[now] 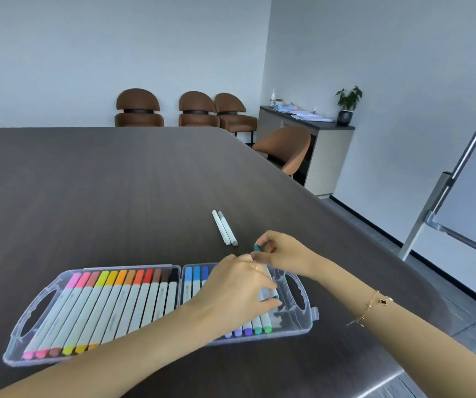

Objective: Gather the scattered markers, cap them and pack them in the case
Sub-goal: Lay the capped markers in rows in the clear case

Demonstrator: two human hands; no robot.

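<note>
A dark wood-grain table fills a pale meeting room, with four brown chairs at its far side. Near the front edge lies the open clear plastic case, its left half holding twelve capped markers in pinks, yellows, oranges and browns; the right half holds blues, purples and greens, partly hidden, so their number cannot be told. The left hand and the right hand both pinch a teal marker over the right half, the left at its lower end, the right at its far end by the teal cap, apparently seating it in the row. Two loose white markers lie touching, side by side, just beyond the case. They look light, stiff and smooth, likely to roll; each is best pinched mid-barrel.
</note>
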